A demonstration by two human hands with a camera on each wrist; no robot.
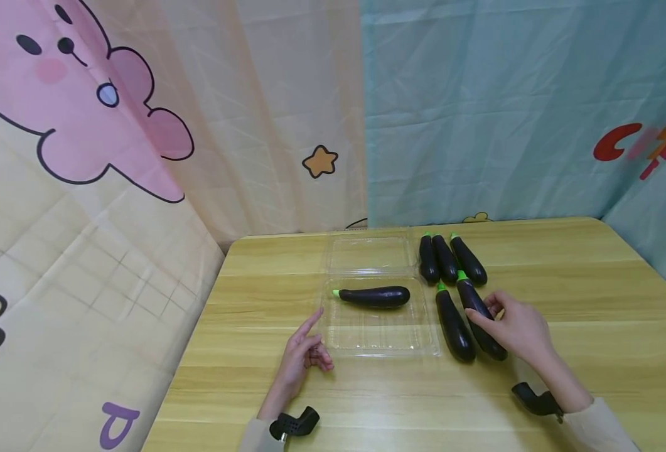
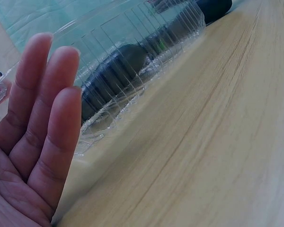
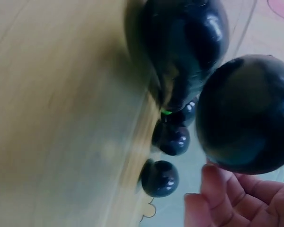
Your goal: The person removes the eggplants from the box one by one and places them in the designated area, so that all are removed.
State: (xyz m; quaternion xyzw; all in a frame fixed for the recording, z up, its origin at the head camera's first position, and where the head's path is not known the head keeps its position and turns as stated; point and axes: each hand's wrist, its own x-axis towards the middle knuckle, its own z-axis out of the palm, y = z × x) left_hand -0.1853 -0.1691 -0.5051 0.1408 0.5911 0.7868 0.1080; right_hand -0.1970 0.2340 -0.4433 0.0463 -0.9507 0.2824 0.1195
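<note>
My right hand (image 1: 518, 324) pinches a dark purple eggplant (image 1: 473, 297) with a green stem end, thumb on its near side and fingers on the far side. In the right wrist view the rounded end of the held eggplant (image 3: 251, 113) looks raised above the wood. Just left of it lies another eggplant (image 1: 454, 326). One eggplant (image 1: 375, 297) rests sideways in a clear plastic container (image 1: 380, 345), stem pointing left. At that container's left edge hovers my left hand (image 1: 300, 356), index finger extended and nothing in its grasp; its fingers (image 2: 61, 127) look fairly straight in the left wrist view.
The container's clear lid (image 1: 372, 254) lies folded back toward the rear table edge. Three eggplants (image 1: 445, 258) lie side by side right of the lid. Printed curtains (image 1: 265, 125) hang behind and left of the wooden table (image 1: 242, 301).
</note>
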